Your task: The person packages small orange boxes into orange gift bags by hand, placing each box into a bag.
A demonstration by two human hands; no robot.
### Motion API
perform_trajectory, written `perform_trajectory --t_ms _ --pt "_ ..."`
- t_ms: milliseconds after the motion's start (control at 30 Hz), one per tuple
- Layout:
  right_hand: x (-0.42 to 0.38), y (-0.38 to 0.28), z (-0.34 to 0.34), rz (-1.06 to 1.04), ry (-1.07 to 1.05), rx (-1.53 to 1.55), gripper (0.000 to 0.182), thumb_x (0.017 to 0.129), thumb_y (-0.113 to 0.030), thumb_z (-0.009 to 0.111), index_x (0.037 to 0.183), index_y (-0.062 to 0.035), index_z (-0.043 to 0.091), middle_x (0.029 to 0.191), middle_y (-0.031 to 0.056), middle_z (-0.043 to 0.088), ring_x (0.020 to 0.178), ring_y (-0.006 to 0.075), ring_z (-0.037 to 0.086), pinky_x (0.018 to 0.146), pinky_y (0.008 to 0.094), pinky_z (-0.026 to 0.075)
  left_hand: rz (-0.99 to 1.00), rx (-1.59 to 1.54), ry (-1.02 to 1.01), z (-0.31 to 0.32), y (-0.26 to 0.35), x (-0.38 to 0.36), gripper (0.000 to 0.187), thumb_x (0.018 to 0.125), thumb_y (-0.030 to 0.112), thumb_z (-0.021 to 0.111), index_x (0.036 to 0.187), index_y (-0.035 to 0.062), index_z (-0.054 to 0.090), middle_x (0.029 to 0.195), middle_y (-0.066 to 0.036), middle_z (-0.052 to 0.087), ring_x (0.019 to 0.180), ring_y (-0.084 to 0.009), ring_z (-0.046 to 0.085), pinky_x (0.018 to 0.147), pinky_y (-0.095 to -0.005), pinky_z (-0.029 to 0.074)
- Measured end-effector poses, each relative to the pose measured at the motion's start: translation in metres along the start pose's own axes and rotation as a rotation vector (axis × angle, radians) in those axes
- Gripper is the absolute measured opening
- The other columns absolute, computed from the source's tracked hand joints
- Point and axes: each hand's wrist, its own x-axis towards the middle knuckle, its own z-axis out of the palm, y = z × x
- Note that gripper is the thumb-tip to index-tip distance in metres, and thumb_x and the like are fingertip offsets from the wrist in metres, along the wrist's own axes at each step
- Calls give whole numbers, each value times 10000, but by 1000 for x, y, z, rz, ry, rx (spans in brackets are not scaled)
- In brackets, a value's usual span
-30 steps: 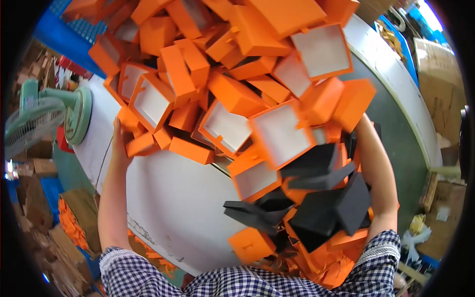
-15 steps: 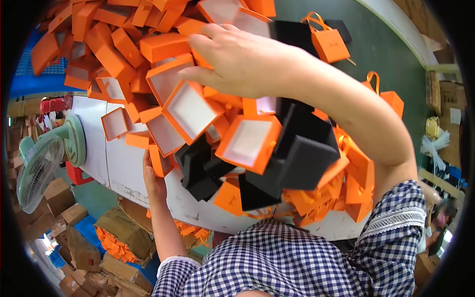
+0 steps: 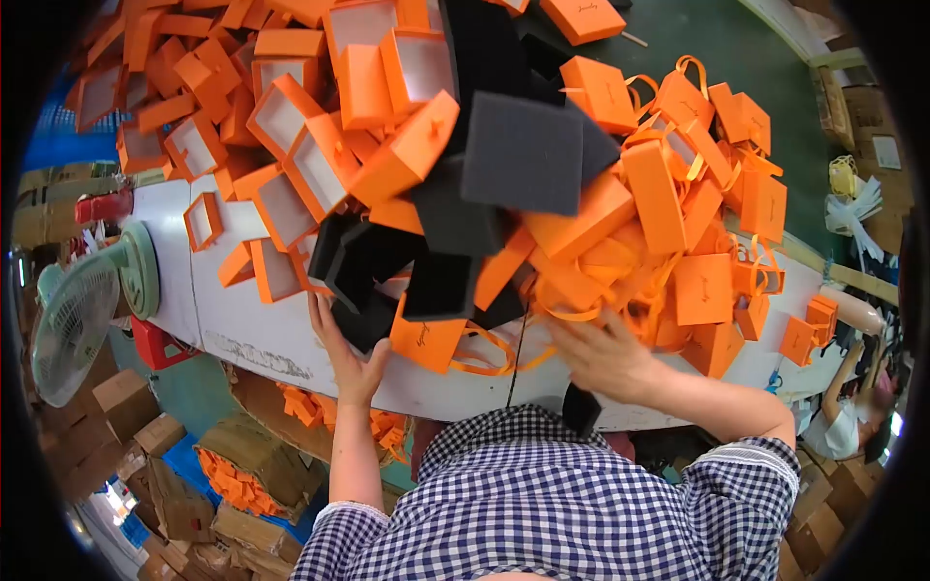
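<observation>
My left hand [image 3: 349, 358] rests at the near edge of the pile, thumb and fingers apart, against black inserts [image 3: 363, 321]. An orange bag [image 3: 426, 337] with ribbon handles lies just right of it. My right hand [image 3: 610, 360] is at the tangled orange ribbons [image 3: 572, 295], fingers spread and fingertips partly hidden; I see nothing gripped in it. Between and beyond my hands, a square black foam piece [image 3: 523, 153] tops the heap. Open orange box parts [image 3: 315, 174] with white insides lie to the left, and closed orange bags [image 3: 702, 289] to the right.
A green fan [image 3: 82, 310] stands left of the white table [image 3: 257, 334]. Cartons [image 3: 242, 465], one with orange pieces, sit below at the left. Small orange bags [image 3: 809, 329] lie at the table's right end. Another person [image 3: 843, 416] is at the far right.
My right arm has drawn back from the far boxes to the near edge. The heap has shifted, with more orange bags at the right. My left hand has moved slightly right and its thumb now shows.
</observation>
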Motion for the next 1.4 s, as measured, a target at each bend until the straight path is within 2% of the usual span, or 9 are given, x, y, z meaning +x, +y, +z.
perform_trajectory --t_ms 233,367,667,733,933,1100,1233,1267,1400 --pt "-11 74 -7 77 -13 144 676 799 -460 797 1330 -78 623 1542 109 504 1486 381 388 1175 644 278 109 56 117 33 -3 -7 1057 904 550 704 1641 -12 195 1720 -253 80 1591 -406 143 1261 -517 180" --pt "-43 8 -10 -69 318 469 768 763 -415 870 1359 -42 560 1496 215 511 1369 427 517 1096 618 417 188 20 244 30 -6 -27 1044 915 568 699 1634 -1 200 1719 -236 104 1580 -400 172 1241 -545 215" --pt "-70 -145 69 -264 151 879 735 911 -322 764 1498 -8 454 1368 218 556 1358 410 489 1170 560 359 579 56 211 52 12 -84 1070 842 487 824 1626 30 256 1697 -297 115 1556 -458 187 1226 -565 229" --pt "-80 -158 61 -22 -20 1144 713 898 -282 792 1485 -32 474 1312 204 573 1297 388 527 1127 505 425 614 49 293 32 1 -79 1055 842 431 841 1623 27 257 1692 -299 128 1552 -464 193 1227 -567 226" --pt "-68 -123 29 422 440 1031 558 755 -55 913 1223 -33 609 1091 116 607 991 257 632 868 309 522 425 215 681 -66 -85 10 995 868 405 818 1601 11 274 1662 -325 172 1528 -483 226 1220 -580 242" --pt "-21 -104 27 188 933 411 410 685 122 796 956 -47 541 1018 151 599 1009 381 639 866 433 533 74 431 836 -126 -162 54 1068 810 504 830 1610 69 272 1598 -339 300 1500 -502 271 1213 -596 252" --pt "-10 -120 79 279 538 486 574 651 -111 886 1089 -78 516 1433 228 481 1350 453 449 1139 552 359 -39 624 897 -198 -255 82 965 751 603 836 1483 73 497 1482 -279 510 1445 -482 377 1186 -604 326" --pt "-10 -118 76 270 536 512 622 656 -198 913 1119 -86 512 1482 236 451 1389 458 412 1173 569 313 -410 632 701 -216 -232 72 943 747 692 795 1409 58 573 1486 -251 530 1427 -450 427 1156 -593 382" --pt "-12 -113 77 218 514 421 628 741 -391 912 1136 -85 531 1481 236 455 1404 433 417 1183 592 284 -536 767 622 -245 -303 87 1067 754 736 758 1564 133 413 1639 -269 339 1488 -467 355 1154 -632 375"
